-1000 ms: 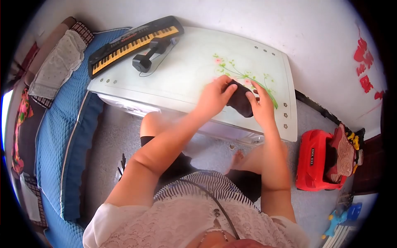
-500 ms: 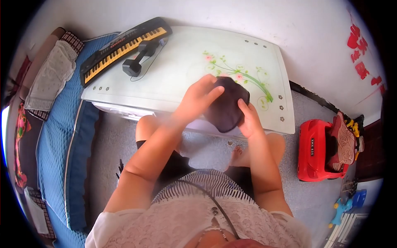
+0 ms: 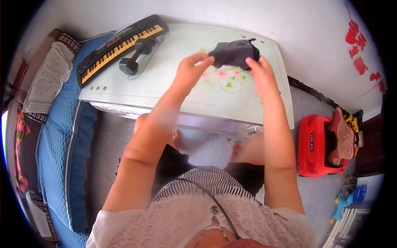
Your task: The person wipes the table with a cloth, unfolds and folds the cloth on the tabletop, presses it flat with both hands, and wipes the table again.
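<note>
A dark grey-purple cloth item (image 3: 233,54) with a black edge and a small black strap or loop at its upper right is held up over the white glass-topped table (image 3: 173,89). My left hand (image 3: 192,72) pinches its left end between thumb and fingers. At its right end, my right hand (image 3: 261,74) grips the black edge, thumb in front. The cloth hangs spread between both hands, above the flower print on the table. What it is exactly, I cannot make out.
A keyboard (image 3: 122,48) lies at the table's back left, with a black dumbbell (image 3: 135,58) and a thin cable beside it. To the left is a blue-covered sofa (image 3: 60,140). A red toy car (image 3: 311,144) stands on the floor at the right.
Both hands have moved up and away from my body with the cloth. It has gone from bunched to spread out, and is now stretched sideways between them.
</note>
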Available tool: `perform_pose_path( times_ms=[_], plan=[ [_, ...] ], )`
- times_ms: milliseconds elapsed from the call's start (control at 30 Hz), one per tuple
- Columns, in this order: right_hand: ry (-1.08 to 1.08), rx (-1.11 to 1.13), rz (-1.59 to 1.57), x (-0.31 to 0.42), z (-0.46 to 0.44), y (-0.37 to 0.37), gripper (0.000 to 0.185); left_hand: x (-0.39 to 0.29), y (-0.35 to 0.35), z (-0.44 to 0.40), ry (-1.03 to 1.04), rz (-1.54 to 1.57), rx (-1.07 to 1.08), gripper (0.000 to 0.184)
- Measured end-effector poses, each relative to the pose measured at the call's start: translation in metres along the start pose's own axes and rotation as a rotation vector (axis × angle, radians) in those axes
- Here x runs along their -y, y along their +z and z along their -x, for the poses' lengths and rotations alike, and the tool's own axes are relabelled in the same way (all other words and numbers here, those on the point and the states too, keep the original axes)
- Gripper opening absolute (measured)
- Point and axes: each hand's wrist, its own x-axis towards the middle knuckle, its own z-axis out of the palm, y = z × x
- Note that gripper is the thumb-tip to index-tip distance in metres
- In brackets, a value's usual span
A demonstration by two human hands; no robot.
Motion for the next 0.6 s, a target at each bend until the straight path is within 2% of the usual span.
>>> perform_pose_path(
  times_ms=[33,100,133,167,200,267,367,467,567,600],
  plan=[
    [0.029,-0.014,0.055,-0.018,0.002,-0.004,0.037,0.018,-0.004,-0.001,-0.073,-0.018,0.015,0.028],
    [0.149,-0.016,0.211,-0.051,0.03,-0.011,0.042,0.071,-0.014,0.009,-0.041,-0.283,0.071,0.034],
    [0.193,-0.006,0.363,-0.079,0.042,-0.019,0.046,0.12,-0.027,-0.004,0.053,-0.637,0.261,0.039],
    [0.239,0.006,0.516,-0.113,0.051,-0.031,0.05,0.14,-0.032,0.013,0.015,-0.607,0.307,0.036],
    [0.167,-0.028,0.731,-0.146,0.058,-0.042,0.053,0.127,-0.029,0.028,-0.164,-0.652,0.286,0.034],
    [-0.128,-0.117,1.016,-0.157,0.076,-0.037,0.049,0.158,-0.025,0.032,0.031,-0.761,0.058,0.03],
    [-0.418,-0.047,1.061,-0.141,0.071,0.0,0.048,0.139,0.006,0.022,0.278,-0.781,-0.055,0.032],
    [-0.646,0.024,1.106,-0.148,0.046,0.04,0.052,0.154,0.041,-0.005,0.596,-0.821,-0.085,0.035],
    [-0.416,0.094,1.29,-0.182,0.024,0.06,0.056,0.185,0.058,-0.013,0.498,-1.06,-0.073,0.044],
    [-0.458,0.079,1.292,-0.187,0.022,0.06,0.054,0.189,0.061,-0.012,0.452,-1.131,-0.074,0.046]
  ],
)
